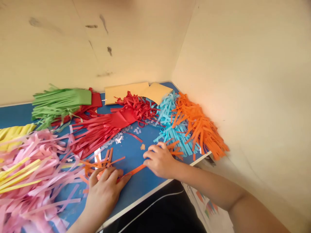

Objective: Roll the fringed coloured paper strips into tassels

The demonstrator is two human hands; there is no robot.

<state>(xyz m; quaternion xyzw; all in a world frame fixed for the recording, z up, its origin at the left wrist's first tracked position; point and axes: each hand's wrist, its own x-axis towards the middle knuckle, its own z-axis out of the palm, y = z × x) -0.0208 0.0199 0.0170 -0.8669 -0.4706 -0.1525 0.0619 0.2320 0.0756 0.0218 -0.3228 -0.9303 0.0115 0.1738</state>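
An orange fringed paper [138,170], its middle drawn into a narrow band, stretches between my two hands just above the blue tabletop. My left hand [107,186] holds its left part, thumb along the band, with loose orange strips [107,158] fanning out past the fingers. Curled around the right end is my right hand [159,160], and more orange strips [175,149] stick out beyond it. The fingertips of my left hand are partly hidden. A small orange-tan scrap [142,147] lies just beyond the band.
Pink fringes [36,181] and yellow strips [19,174] cover the left side. Green fringe [63,100], red fringe [109,124], light-blue fringe [173,126] and an orange fringe bundle [201,126] lie behind. Yellow folded sheets [126,92] rest by the wall. The blue table [131,194] ends near me.
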